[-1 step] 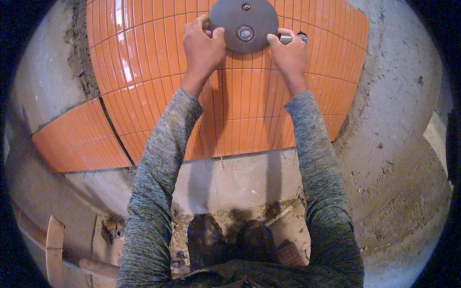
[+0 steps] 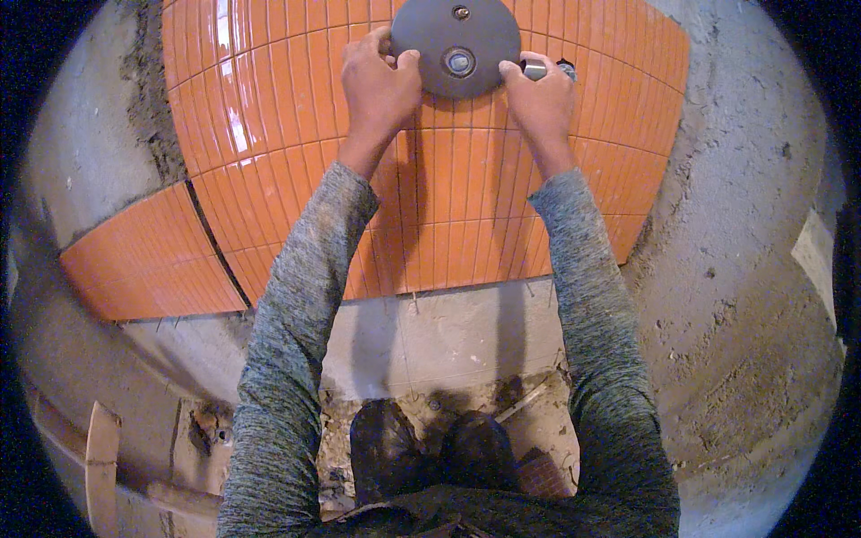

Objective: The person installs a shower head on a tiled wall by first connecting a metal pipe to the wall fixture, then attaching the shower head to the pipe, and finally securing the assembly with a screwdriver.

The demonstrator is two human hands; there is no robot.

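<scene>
A dark grey round plate [image 2: 421, 40] lies against orange tiles, one small brass-coloured fitting [image 2: 461, 13] and a larger round opening [image 2: 458, 61] showing in its face. My left hand [image 2: 380, 85] grips the plate's left edge, thumb in front and fingers partly hidden behind it. On the other side, my right hand [image 2: 543, 103] is closed around a short shiny metal sleeve [image 2: 533, 68], its thumb tip touching the plate's right rim. Just beyond those fingers a small dark fitting [image 2: 566, 69] protrudes; its shape is partly hidden.
Glossy orange tiles [image 2: 457, 197] cover the surface before me, with a dark gap [image 2: 215, 242] at the left. Bare concrete [image 2: 448, 332] runs below their lower edge. Rough grey plaster [image 2: 735, 269] is on the right. A wooden board [image 2: 102, 466] stands at the lower left.
</scene>
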